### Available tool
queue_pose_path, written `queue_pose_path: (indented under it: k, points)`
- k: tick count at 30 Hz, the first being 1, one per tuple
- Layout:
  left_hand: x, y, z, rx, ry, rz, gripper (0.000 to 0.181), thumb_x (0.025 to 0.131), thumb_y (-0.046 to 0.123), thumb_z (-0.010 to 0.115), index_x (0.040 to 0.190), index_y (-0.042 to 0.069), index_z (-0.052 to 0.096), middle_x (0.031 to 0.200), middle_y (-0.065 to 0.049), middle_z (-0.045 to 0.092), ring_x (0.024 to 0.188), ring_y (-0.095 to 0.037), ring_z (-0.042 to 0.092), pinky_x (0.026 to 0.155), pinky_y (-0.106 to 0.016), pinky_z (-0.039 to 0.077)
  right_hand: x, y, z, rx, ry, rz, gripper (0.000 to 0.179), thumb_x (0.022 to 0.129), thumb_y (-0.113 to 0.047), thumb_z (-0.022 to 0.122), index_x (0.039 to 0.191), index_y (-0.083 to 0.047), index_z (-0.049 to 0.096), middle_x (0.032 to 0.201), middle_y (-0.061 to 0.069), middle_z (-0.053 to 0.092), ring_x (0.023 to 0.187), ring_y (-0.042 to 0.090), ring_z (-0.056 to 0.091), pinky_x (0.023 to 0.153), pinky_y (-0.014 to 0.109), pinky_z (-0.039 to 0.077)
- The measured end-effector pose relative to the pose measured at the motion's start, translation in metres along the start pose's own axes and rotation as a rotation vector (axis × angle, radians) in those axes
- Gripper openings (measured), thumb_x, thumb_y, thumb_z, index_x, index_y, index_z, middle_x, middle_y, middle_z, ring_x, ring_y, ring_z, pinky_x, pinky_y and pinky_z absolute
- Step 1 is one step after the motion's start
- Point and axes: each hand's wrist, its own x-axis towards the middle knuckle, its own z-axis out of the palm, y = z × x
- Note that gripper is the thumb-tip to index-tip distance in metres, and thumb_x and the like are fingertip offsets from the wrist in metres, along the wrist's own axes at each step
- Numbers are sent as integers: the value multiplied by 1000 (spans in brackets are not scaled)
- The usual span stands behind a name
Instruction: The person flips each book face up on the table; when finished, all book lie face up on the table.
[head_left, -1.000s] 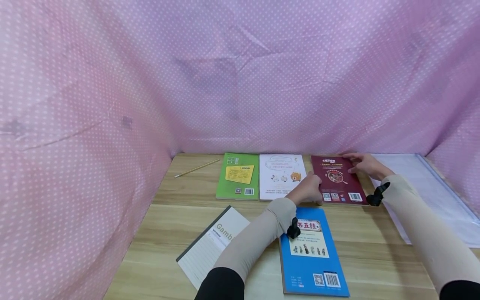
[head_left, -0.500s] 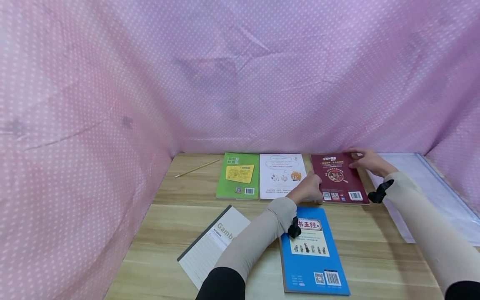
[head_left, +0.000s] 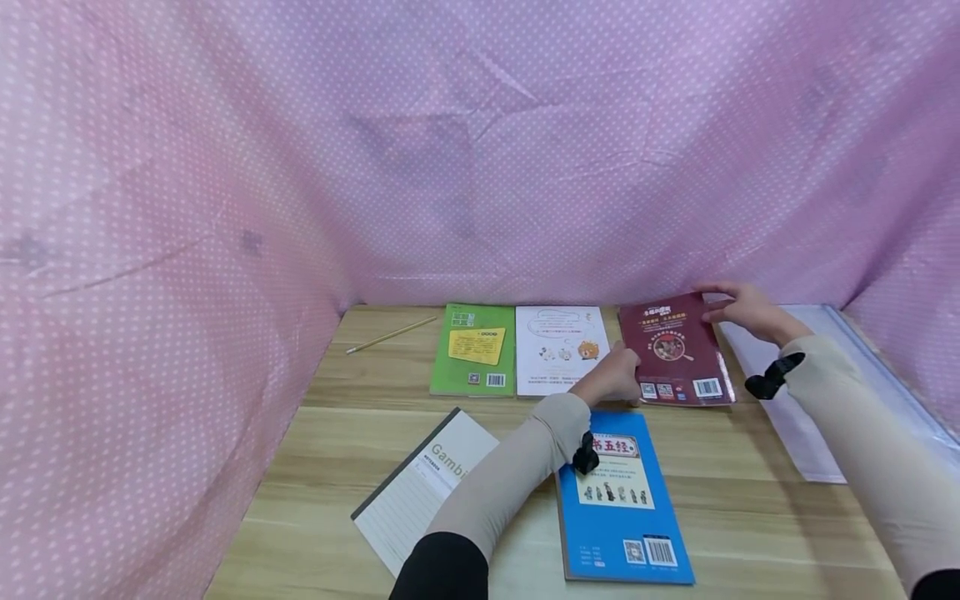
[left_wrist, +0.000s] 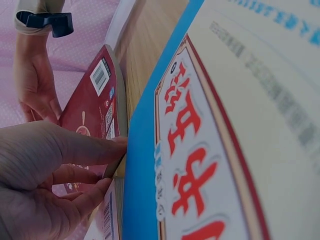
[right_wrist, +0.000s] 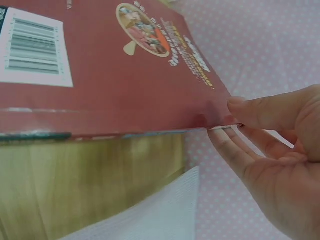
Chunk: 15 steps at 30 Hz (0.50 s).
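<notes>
A maroon book (head_left: 660, 362) lies at the back right, its far right side raised and its cover tilted. My right hand (head_left: 750, 315) pinches its far right corner; in the right wrist view the thumb (right_wrist: 260, 110) is on the cover and the fingers are beneath. At the near left corner, my left hand (head_left: 613, 379) grips the book between thumb and fingers, as the left wrist view shows. Just in front of that hand lies a blue book (head_left: 622, 542), partly covered by the left wrist.
Left of the maroon book lie a white book (head_left: 555, 333) and a green book (head_left: 457, 379), side by side. A pencil (head_left: 390, 335) is at the back left, and a notebook (head_left: 405, 508) sits under the left forearm. A clear plastic sheet (head_left: 787, 417) lies at right.
My right hand has risen and shifted a little right, lifting the far right side of the maroon book. My left hand stays at its near left corner.
</notes>
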Motion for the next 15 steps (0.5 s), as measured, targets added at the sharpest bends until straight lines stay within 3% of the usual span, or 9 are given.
queue_pose_path:
  k: [4, 11, 15]
  points:
    - [0, 0, -1, 49, 6, 20, 36, 77, 7, 87, 110, 7, 73, 117, 1, 53, 92, -11, 50, 79, -21, 49, -4, -8, -4, -6, 1, -9, 65, 100, 1, 56, 157, 7, 25, 158, 40, 24, 138, 59, 39, 112, 65, 37]
    - [-2, 1, -1, 37, -15, 21, 36, 79, 8, 86, 111, 7, 71, 114, 2, 52, 95, -10, 48, 82, -21, 49, -15, -17, -9, 12, -11, -45, 64, 104, -9, 54, 158, 5, 23, 158, 38, 27, 138, 55, 42, 114, 67, 33]
    - [-4, 2, -1, 54, -26, 35, 37, 79, 8, 87, 112, 7, 71, 113, 2, 52, 94, -10, 48, 81, -21, 48, -18, -21, -12, 20, -14, -85, 62, 105, -11, 54, 158, 3, 25, 160, 34, 27, 121, 14, 64, 114, 68, 32]
